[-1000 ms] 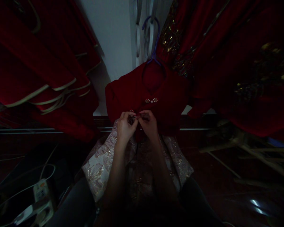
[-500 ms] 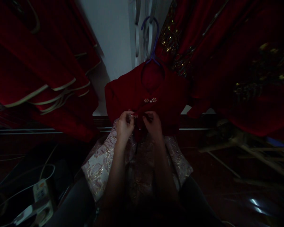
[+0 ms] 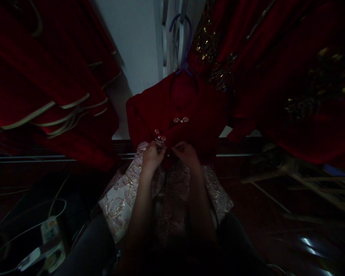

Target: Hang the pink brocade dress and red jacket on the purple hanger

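A dark red jacket (image 3: 201, 115) hangs in front of me on a blue hanger (image 3: 181, 46). A pearl clasp (image 3: 181, 120) sits closed at its collar, and a second pearl clasp (image 3: 160, 137) lies lower on the left. My left hand (image 3: 151, 157) is pinched on the jacket's front edge just below that second clasp. My right hand (image 3: 186, 154) is closed on the opposite front edge, a few fingers' width away. The skirt of the garment, pale brocade with gold pattern (image 3: 123, 195), spreads over my lap under both forearms.
Red velvet garments with cream piping (image 3: 46, 99) hang at the left, and red garments with gold embroidery (image 3: 276, 76) at the right. A white wall (image 3: 132, 38) is behind. A white power strip with cables (image 3: 50, 237) lies on the dark floor at lower left.
Both hands have slid down the jacket front, from the second pearl clasp to just below it. That clasp now shows uncovered above my left hand.
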A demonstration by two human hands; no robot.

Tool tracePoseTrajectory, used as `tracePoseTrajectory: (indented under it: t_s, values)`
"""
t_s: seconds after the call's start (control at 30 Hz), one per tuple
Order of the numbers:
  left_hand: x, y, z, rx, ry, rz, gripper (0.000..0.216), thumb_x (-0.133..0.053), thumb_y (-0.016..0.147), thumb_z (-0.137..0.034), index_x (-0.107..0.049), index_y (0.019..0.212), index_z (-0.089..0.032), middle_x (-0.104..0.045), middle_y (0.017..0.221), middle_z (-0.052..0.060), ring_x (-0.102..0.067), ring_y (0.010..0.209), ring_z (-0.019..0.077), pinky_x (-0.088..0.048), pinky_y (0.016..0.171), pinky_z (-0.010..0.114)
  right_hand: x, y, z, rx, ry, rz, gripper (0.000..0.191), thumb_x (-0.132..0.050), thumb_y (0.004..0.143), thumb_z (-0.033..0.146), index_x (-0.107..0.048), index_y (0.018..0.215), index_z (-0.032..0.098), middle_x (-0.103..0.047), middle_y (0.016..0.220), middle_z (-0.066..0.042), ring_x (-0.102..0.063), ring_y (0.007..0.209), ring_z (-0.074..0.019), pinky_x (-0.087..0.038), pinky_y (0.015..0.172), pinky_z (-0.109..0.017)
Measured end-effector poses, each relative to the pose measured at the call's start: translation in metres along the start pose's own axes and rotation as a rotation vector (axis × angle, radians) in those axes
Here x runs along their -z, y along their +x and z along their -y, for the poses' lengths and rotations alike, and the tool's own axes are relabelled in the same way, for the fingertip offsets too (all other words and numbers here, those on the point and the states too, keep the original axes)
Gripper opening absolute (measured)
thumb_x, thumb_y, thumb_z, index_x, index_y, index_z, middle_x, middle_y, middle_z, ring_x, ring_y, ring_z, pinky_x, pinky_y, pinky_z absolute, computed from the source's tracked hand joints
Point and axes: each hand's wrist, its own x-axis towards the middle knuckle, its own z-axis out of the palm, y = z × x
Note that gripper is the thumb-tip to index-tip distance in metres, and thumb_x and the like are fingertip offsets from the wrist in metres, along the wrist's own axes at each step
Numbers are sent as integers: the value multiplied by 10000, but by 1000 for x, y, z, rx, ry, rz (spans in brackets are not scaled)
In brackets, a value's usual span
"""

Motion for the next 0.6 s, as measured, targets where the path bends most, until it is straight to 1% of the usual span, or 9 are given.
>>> tracePoseTrajectory:
  t_s: [0.1, 0.17, 0.23, 0.3, 0.4, 0.47, 0.53, 0.6]
  values:
    - [-2, 0, -2, -8, 76, -27, 161, -597, 796, -290, -544, 907, -186, -636, 946, 89, -598, 981, 231, -455, 867, 345, 2, 0, -3, 7, -2, 21, 119, -663, 772, 277, -622, 837, 186, -694, 822, -20, -653, 767, -134, -478, 725, -239]
    - [-2, 0, -2, 1, 116, -36, 143, -597, 786, -285, -541, 871, -184, -628, 921, 91, -593, 978, 239, -448, 855, 341, 2, -1, -6, 10, -16, 35, 159, -689, 745, 261, -622, 860, 175, -697, 887, -33, -650, 823, -137, -473, 743, -235]
    - [1, 2, 0, 36, 120, -32, 124, -580, 790, -292, -522, 831, -190, -622, 840, 71, -609, 883, 228, -450, 787, 323, 3, -1, -10, 0, -30, 79, 189, -714, 710, 229, -625, 866, 173, -696, 897, -30, -646, 835, -135, -469, 734, -228]
    - [3, 3, 2, 72, 106, -30, 130, -563, 798, -311, -500, 804, -197, -603, 755, 45, -606, 771, 210, -440, 713, 306, 4, -1, -15, -18, -28, 131, 207, -730, 677, 193, -629, 857, 179, -695, 868, -14, -643, 804, -129, -462, 698, -219]
    - [6, 5, 6, 91, 32, -74, 125, -542, 807, -315, -487, 815, -203, -594, 737, 28, -594, 721, 193, -430, 681, 294, 6, 2, -24, -7, -23, 155, 194, -736, 657, 178, -636, 823, 181, -691, 804, -1, -634, 734, -122, -449, 647, -216]
    - [7, 6, 6, 59, -44, -151, 97, -528, 811, -282, -490, 853, -203, -611, 800, 33, -598, 753, 184, -442, 714, 295, 6, 4, -29, 9, 1, 146, 171, -732, 665, 198, -647, 813, 183, -689, 769, -1, -632, 704, -120, -450, 631, -218]
    - [8, 7, 4, 9, -83, -294, 124, -536, 803, -263, -494, 900, -197, -615, 909, 58, -599, 837, 187, -455, 776, 307, 7, 5, -33, 9, 43, 143, 169, -736, 666, 225, -657, 809, 182, -693, 761, -6, -639, 700, -122, -460, 629, -220]
    - [11, 7, 1, -32, -71, -444, 181, -567, 786, -268, -499, 933, -187, -598, 1002, 89, -584, 932, 201, -455, 843, 323, 7, 6, -35, 3, 72, 147, 176, -745, 658, 242, -660, 800, 180, -703, 780, -15, -648, 717, -128, -469, 640, -223]
